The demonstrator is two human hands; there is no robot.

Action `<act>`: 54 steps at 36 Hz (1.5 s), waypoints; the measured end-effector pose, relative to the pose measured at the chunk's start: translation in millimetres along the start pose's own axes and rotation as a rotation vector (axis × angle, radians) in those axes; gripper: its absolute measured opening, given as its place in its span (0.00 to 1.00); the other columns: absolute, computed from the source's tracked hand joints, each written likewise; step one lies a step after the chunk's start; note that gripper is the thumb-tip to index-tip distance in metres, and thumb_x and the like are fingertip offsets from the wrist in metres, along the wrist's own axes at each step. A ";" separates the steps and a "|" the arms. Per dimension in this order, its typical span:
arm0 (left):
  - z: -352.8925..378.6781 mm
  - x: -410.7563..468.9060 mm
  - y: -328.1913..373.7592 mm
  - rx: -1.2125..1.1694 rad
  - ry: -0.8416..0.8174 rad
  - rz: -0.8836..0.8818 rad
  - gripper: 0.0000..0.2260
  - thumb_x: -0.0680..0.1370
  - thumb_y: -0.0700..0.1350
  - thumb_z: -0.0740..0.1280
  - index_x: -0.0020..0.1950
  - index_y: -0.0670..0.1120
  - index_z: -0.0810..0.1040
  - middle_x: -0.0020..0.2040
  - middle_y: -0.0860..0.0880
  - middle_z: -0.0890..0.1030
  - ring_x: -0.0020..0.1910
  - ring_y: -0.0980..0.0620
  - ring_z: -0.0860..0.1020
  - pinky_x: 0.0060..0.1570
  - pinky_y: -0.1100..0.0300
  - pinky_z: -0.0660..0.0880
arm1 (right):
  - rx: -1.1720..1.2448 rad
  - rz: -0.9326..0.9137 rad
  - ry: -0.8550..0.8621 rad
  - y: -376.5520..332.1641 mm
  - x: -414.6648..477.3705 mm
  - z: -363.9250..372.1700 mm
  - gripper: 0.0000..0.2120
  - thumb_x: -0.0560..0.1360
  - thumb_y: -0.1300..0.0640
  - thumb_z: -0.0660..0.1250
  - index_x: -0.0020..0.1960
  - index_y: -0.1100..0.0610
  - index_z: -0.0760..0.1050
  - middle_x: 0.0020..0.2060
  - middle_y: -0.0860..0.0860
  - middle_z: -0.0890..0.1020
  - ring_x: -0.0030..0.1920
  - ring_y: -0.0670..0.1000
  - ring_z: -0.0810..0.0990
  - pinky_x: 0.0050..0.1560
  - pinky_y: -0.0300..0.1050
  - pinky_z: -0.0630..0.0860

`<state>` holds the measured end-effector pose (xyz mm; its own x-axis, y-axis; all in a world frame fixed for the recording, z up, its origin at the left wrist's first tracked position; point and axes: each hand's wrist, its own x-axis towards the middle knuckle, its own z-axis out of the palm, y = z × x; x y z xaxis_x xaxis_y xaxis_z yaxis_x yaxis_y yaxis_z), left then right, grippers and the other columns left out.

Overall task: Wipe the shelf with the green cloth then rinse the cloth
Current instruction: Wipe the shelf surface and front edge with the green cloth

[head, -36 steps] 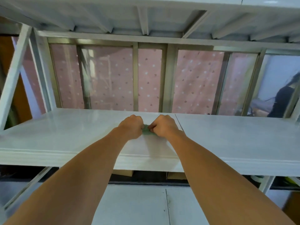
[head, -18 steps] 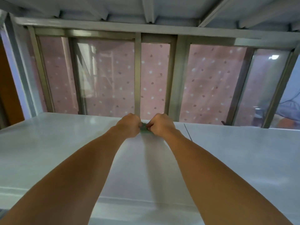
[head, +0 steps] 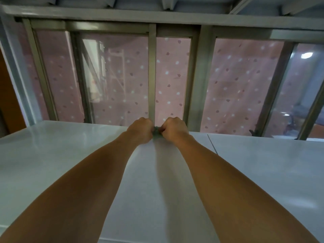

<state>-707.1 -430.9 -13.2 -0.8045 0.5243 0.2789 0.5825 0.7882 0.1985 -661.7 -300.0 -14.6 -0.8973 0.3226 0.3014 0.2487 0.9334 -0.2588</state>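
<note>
Both arms stretch out over the white shelf (head: pixel 61 155). My left hand (head: pixel 141 130) and my right hand (head: pixel 175 128) are fists side by side at the shelf's far edge, by the window. Between them a small bunch of the green cloth (head: pixel 156 132) shows, pressed onto the shelf; both hands grip it. Most of the cloth is hidden under the fists.
A metal-framed sliding window (head: pixel 151 76) with a pink dotted curtain behind the glass stands right at the shelf's back edge. The underside of an upper shelf (head: pixel 157 16) hangs overhead. A seam (head: pixel 212 144) splits the shelf top to the right of my hands.
Both hands have pushed the cloth away from me, from near the shelf's front edge to its back edge by the window. My head has moved in closer over the shelf.
</note>
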 end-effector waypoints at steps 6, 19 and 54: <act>-6.9 -4.4 -8.7 0.027 -0.006 -0.011 0.05 0.80 0.42 0.63 0.48 0.44 0.78 0.38 0.48 0.72 0.38 0.49 0.74 0.43 0.57 0.71 | -0.082 -0.032 0.050 -24.5 -3.4 5.2 0.08 0.81 0.56 0.66 0.57 0.58 0.80 0.44 0.55 0.79 0.43 0.53 0.79 0.51 0.45 0.80; -24.0 -40.3 -42.6 0.015 -0.016 -0.018 0.08 0.78 0.41 0.63 0.53 0.42 0.80 0.53 0.40 0.78 0.50 0.40 0.78 0.52 0.51 0.76 | -0.068 -0.016 0.072 -72.0 -39.9 6.5 0.09 0.80 0.56 0.66 0.56 0.58 0.81 0.47 0.56 0.81 0.48 0.55 0.81 0.53 0.47 0.80; -100.2 -268.4 -139.2 -0.025 -0.020 0.089 0.06 0.77 0.43 0.62 0.48 0.45 0.79 0.40 0.47 0.74 0.41 0.48 0.75 0.37 0.58 0.70 | -0.079 0.063 0.062 -228.5 -246.5 -11.6 0.10 0.76 0.53 0.69 0.53 0.53 0.86 0.42 0.51 0.84 0.42 0.53 0.81 0.48 0.47 0.83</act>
<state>-560.6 -713.6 -21.6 -0.7515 0.5985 0.2777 0.6542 0.7302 0.1969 -493.2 -591.0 -19.0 -0.8550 0.3882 0.3439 0.3344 0.9195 -0.2067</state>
